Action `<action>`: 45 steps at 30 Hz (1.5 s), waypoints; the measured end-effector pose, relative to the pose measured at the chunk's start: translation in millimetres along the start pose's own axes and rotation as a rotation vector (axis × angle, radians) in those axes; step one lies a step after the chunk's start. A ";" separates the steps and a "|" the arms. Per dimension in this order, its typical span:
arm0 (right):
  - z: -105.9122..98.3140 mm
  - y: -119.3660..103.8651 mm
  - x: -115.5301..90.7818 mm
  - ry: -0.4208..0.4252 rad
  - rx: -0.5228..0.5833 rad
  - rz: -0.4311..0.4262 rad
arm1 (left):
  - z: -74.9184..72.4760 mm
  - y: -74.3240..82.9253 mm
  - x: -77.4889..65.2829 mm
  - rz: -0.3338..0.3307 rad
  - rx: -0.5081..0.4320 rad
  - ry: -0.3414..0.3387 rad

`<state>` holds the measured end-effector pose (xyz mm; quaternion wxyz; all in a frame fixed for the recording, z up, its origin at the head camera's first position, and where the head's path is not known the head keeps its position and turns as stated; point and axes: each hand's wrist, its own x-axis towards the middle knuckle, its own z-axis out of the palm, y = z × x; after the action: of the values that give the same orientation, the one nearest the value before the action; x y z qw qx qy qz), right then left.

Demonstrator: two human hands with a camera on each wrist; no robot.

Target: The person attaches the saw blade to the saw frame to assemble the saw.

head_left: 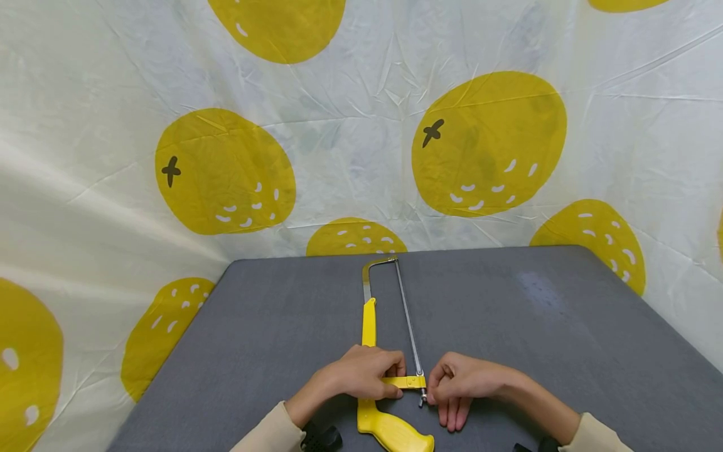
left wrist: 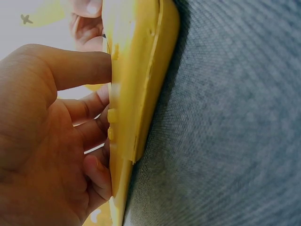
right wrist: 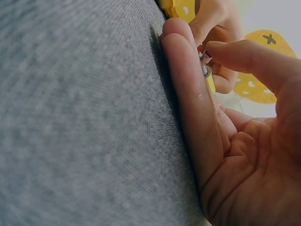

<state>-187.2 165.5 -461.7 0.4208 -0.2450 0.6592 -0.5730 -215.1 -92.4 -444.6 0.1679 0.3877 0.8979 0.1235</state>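
Observation:
A hacksaw with a yellow frame [head_left: 369, 323] lies on the grey table, its handle [head_left: 400, 433] toward me. The thin blade [head_left: 408, 314] runs along the right side, away from the near yellow crosspiece [head_left: 408, 382]. My left hand [head_left: 364, 371] reaches over the frame and grips it by this crosspiece. At the blade's near end sticks out a small metal wing nut [right wrist: 205, 58]. My right hand [head_left: 465, 380] pinches it with the thumb; the index fingertip is mostly hidden. Its lower fingers [right wrist: 188, 89] stretch out along the tabletop.
The grey cloth-covered table [head_left: 497, 314] spreads around the saw, with a pale patch [head_left: 539, 289] at the right. Behind and beside it hangs a white sheet [head_left: 350, 163] printed with yellow fruit shapes. Dark wrist straps [head_left: 322, 437] show near the sleeves.

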 end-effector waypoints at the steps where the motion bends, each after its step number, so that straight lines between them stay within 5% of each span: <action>1: 0.0 0.0 0.1 -0.001 0.000 0.000 | 0.1 -0.1 0.0 -0.002 -0.004 -0.001; 45: 0.4 3.4 1.6 -0.002 0.000 -0.003 | 2.2 -0.6 -1.7 0.015 0.010 0.011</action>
<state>-187.1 164.7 -465.4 0.4206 -0.2466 0.6585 -0.5732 -213.4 -93.9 -446.5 0.1598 0.3947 0.8965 0.1224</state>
